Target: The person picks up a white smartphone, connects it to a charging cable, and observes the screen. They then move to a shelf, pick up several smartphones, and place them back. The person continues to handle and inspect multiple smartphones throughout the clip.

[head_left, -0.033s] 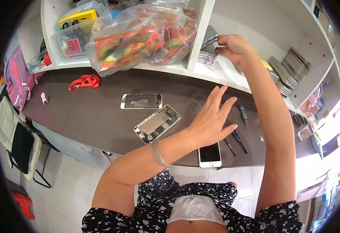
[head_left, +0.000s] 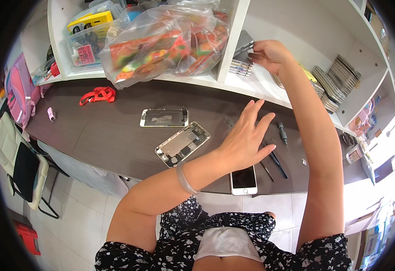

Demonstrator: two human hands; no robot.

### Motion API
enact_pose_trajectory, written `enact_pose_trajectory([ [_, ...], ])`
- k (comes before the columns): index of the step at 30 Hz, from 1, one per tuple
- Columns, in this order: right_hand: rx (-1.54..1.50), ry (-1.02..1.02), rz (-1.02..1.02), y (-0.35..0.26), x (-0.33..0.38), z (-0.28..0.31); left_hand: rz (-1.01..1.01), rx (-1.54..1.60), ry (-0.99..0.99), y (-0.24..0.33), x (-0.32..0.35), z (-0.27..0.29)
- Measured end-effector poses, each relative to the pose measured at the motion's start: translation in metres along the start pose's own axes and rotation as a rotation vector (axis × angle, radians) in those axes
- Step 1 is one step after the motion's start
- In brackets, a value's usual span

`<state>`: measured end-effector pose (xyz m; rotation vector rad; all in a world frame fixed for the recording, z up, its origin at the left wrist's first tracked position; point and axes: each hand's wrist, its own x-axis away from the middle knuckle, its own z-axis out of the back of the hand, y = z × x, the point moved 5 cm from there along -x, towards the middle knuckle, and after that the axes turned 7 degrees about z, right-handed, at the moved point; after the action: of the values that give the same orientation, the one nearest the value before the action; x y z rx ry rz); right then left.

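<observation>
Head view showed two hands: the left hand (head_left: 245, 140) was open, its fingers spread above the desk (head_left: 111, 149), while the right hand (head_left: 272, 54) had its fingers curled at the edge of one grey phone (head_left: 242, 44) in the white shelf (head_left: 263, 83), near one phone stack (head_left: 240, 68) too small to count, though whether it gripped that phone I could not tell. Near the left hand lay one white phone (head_left: 244, 183), two slim dark tools (head_left: 276, 160) and one grey screwdriver (head_left: 282, 133). Farther left were one opened phone body (head_left: 183, 143), one screen panel (head_left: 163, 117) and one red strap (head_left: 98, 95).
</observation>
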<state>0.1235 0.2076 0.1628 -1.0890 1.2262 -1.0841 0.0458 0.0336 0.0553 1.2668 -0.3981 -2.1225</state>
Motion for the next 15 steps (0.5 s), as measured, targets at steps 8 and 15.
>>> enact_pose_trajectory([
  [8, 0.013, -0.035, -0.06, 0.007, -0.006, 0.001, 0.007, -0.009, -0.002, 0.0, 0.0, 0.0],
  [15, 0.018, -0.046, -0.008, 0.013, -0.006, 0.01, 0.01, -0.006, -0.012, 0.001, 0.0, 0.0],
])
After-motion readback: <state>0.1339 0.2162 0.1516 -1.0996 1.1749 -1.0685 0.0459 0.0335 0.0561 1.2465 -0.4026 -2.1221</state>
